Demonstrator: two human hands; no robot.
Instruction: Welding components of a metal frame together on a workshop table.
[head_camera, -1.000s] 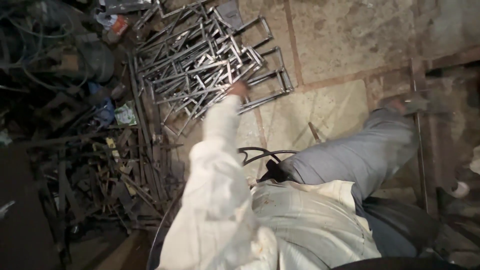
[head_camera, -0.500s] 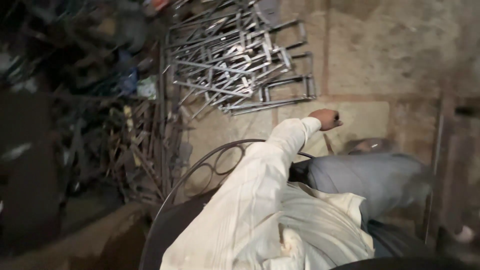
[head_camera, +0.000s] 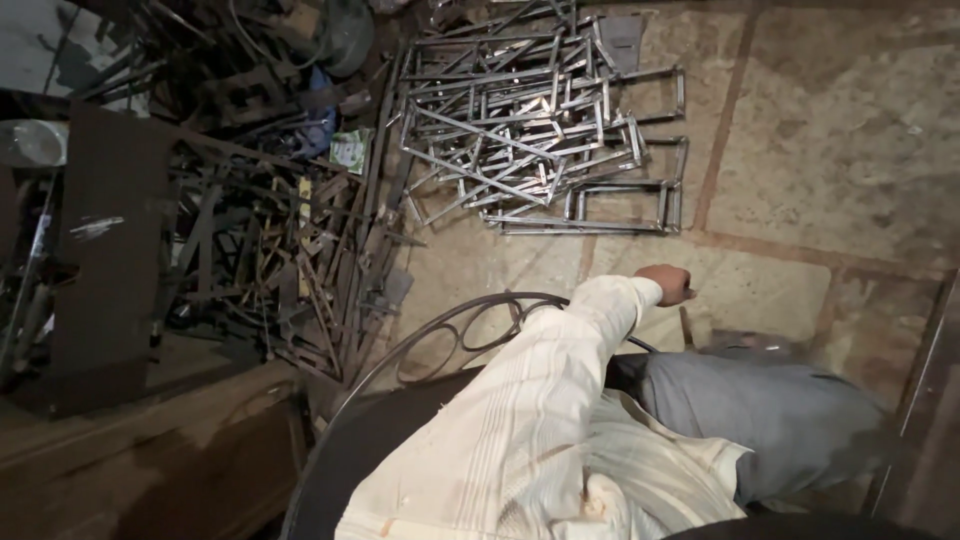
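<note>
My left hand (head_camera: 668, 283) is stretched out over the stone floor (head_camera: 840, 150) in a cream sleeve, its fingers curled into a fist. Nothing shows clearly inside the fist. A thin dark rod (head_camera: 686, 327) lies on the floor just below it. A curved dark iron piece with loops (head_camera: 480, 318) arcs under my forearm. A pile of welded steel frames (head_camera: 540, 130) lies beyond the hand, apart from it. My grey-trousered knee (head_camera: 770, 410) is bent to the right. My right hand is out of sight.
A tangle of dark scrap bars and rods (head_camera: 280, 250) fills the left side. A dark flat board (head_camera: 110, 250) leans beside it. A metal bar (head_camera: 925, 370) runs along the right edge.
My left hand has pulled back from the pile of steel frames toward my knee. The view has shifted so the pile sits farther off.
</note>
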